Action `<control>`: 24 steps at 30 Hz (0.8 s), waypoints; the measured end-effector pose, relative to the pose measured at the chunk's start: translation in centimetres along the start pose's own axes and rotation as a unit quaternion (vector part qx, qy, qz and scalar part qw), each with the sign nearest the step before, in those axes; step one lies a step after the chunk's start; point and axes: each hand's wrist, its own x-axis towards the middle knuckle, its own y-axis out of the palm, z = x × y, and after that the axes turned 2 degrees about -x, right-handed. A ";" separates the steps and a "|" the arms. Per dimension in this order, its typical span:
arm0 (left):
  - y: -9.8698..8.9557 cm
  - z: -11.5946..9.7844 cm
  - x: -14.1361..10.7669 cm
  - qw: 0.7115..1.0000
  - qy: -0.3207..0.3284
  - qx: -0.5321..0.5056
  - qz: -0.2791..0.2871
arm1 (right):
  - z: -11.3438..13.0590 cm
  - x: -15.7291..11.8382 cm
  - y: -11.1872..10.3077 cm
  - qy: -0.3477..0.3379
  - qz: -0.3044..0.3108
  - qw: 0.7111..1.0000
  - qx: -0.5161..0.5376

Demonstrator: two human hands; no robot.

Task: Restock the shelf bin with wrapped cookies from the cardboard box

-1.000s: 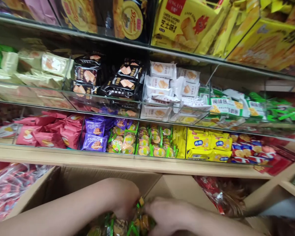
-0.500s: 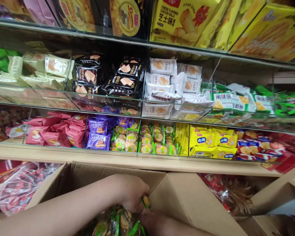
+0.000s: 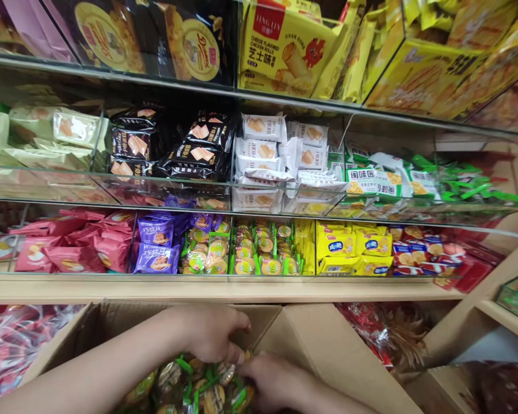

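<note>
Small clear packets of round sandwich biscuits point(image 3: 213, 397), with green ends, lie heaped in an open cardboard box point(image 3: 328, 345). My left hand point(image 3: 209, 333) reaches over the heap from the left, fingers apart, its underside hidden. From the right comes my right hand point(image 3: 274, 374), its fingers curled in at the heap's edge. A bit of a biscuit packet shows at those fingertips; the grip itself is partly hidden. The two hands are close together.
Beyond the box, a bottom shelf point(image 3: 207, 289) carries similar green-ended biscuit packets point(image 3: 270, 253), purple packets point(image 3: 157, 244) and yellow packets point(image 3: 354, 247). Glass dividers separate them. Black and white packets fill the shelf above. Bagged red goods point(image 3: 366, 328) lie low at the right.
My hands have come slightly apart, and the left hand's fingers have spread. More of the packet heap shows. The view has shifted, so the shelves appear further left.
</note>
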 end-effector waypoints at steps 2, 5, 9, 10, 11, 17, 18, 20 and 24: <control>-0.4 0.5 -0.3 0.999 0.003 -0.037 -0.003 | -0.2 -0.4 -1.3 0.006 -0.039 0.999 0.005; -0.4 1.3 -0.2 0.993 0.020 -0.112 0.007 | 0.0 -1.1 -3.1 -0.015 -0.096 0.980 0.174; 0.8 1.7 0.7 0.971 0.082 -0.225 0.021 | 1.3 -1.9 -4.2 -0.006 -0.129 0.881 0.455; 1.2 1.6 1.0 0.965 0.096 -0.244 0.020 | 1.6 -2.0 -4.2 -0.006 -0.131 0.862 0.490; 1.5 1.5 1.2 0.960 0.106 -0.259 0.019 | 1.9 -2.2 -4.3 -0.009 -0.129 0.849 0.512; 3.4 1.1 2.7 0.925 0.079 -0.369 -0.041 | 2.3 -2.8 -4.3 -0.007 -0.123 0.815 0.566; 3.6 1.2 2.9 0.918 0.063 -0.387 -0.056 | 2.3 -2.9 -4.3 -0.006 -0.115 0.810 0.575; 3.7 1.3 3.3 0.900 0.048 -0.428 -0.065 | 2.2 -3.1 -4.4 -0.005 -0.098 0.798 0.595; 3.1 1.0 3.2 0.859 0.025 -0.509 -0.044 | 1.9 -3.1 -4.7 0.010 -0.085 0.771 0.632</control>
